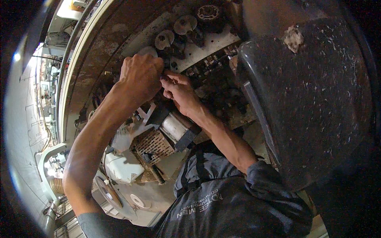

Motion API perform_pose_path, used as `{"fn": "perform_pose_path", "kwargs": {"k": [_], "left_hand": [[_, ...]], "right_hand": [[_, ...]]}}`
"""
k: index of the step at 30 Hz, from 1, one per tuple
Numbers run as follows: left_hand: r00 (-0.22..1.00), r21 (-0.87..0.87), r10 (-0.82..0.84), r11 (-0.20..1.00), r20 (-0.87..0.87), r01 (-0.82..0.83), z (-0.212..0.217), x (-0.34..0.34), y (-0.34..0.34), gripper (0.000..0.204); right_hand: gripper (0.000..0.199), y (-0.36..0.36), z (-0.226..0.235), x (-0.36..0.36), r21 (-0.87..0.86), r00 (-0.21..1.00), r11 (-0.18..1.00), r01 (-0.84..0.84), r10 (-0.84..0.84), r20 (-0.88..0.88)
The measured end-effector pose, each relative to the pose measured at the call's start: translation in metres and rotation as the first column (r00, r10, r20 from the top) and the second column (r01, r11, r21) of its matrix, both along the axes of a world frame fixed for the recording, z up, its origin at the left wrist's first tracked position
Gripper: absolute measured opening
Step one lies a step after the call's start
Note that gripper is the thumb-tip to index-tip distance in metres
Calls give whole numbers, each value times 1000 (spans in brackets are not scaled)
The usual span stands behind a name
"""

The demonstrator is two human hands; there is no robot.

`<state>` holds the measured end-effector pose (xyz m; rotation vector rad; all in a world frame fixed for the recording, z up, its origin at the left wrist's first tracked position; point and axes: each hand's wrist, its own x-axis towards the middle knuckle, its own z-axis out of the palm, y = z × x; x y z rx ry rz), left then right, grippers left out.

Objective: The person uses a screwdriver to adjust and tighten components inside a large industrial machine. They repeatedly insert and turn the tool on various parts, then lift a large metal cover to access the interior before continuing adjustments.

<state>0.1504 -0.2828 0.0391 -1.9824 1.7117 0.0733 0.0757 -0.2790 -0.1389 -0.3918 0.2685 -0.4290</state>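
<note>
My left hand (143,75) reaches in among machine parts, its back toward me and its fingers curled closed. Partly hidden behind its knuckles is a round metal disc (148,51). Just below and to the right, my right hand (179,93) has its fingers bent together close against the left hand. What either hand grips is hidden or too small to make out. Two similar discs, a nearer one (164,39) and a farther one (185,25), stand on a pale metal plate (210,50) beyond my hands. A dark round slotted part (208,13) sits at that plate's far end.
A large dark scuffed panel (313,99) fills the right side. Below my right forearm lies a silver cylinder (176,127) in dark mounts, beside a perforated tan plate (154,146). Lower left are a white container (123,168) and a round-rimmed object (108,193).
</note>
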Motion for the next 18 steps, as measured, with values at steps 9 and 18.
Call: {"fn": "perform_pose_path", "kwargs": {"k": [9, 18], "left_hand": [[999, 65, 30, 997, 22, -31, 1, -4, -5, 15], [1000, -5, -8, 1000, 14, 8, -4, -2, 2, 15]], "right_hand": [[13, -1, 1, 1, 9, 1000, 1000, 3, -3, -9], [17, -5, 4, -2, -41, 1000, 999, -11, 12, 13]]}}
